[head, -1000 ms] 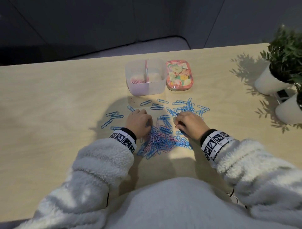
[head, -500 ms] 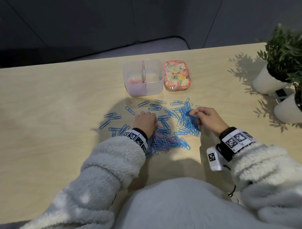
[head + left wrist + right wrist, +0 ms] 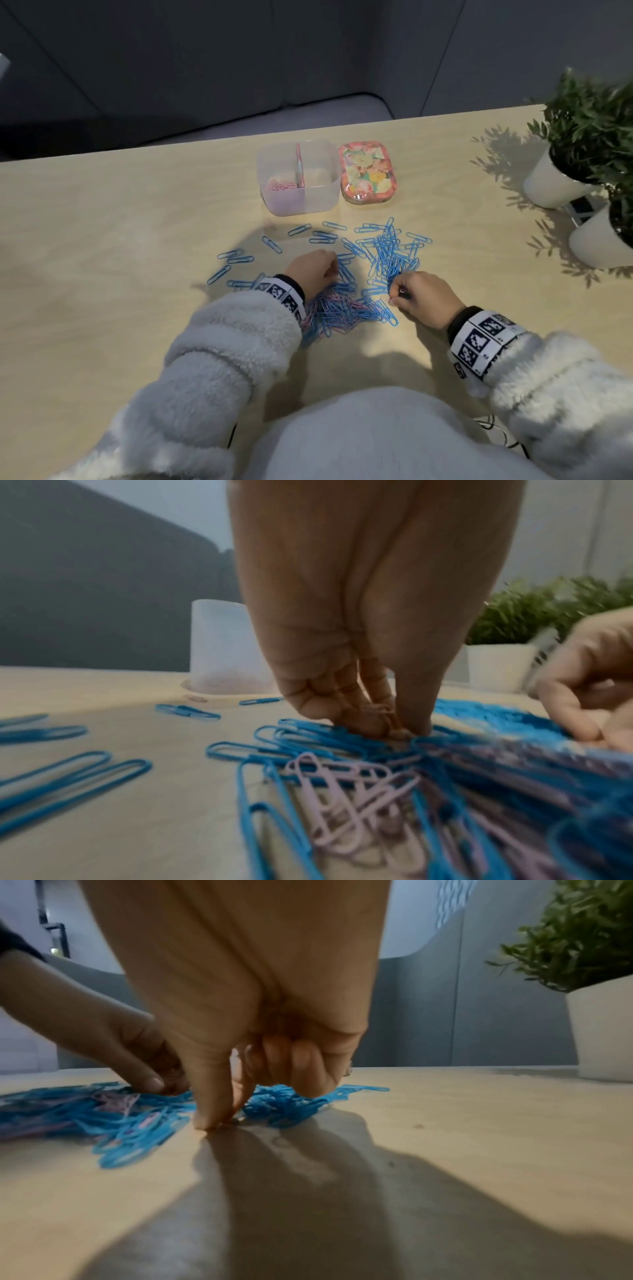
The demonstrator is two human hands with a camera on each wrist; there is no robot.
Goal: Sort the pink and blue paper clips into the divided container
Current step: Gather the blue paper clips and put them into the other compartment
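Observation:
A mixed heap of blue and pink paper clips (image 3: 342,310) lies between my hands. My left hand (image 3: 329,271) rests at its far left edge, and in the left wrist view its curled fingers hold a few pink paper clips (image 3: 377,710). My right hand (image 3: 394,298) is at the heap's right edge; thumb and forefinger (image 3: 209,1118) pinch together on the table, seemingly on one clip of unclear colour. A blue-only pile (image 3: 390,250) lies beyond it. The clear divided container (image 3: 318,202) stands farther back, with pink clips (image 3: 281,186) in its left compartment.
A floral lid (image 3: 368,174) lies right of the container. Loose blue clips (image 3: 233,257) are scattered to the left of my left hand. Two white plant pots (image 3: 555,185) (image 3: 603,243) stand at the table's right edge.
My right hand has come back from the blue pile to the right edge of the mixed heap and pinches there. My left hand has hardly moved.

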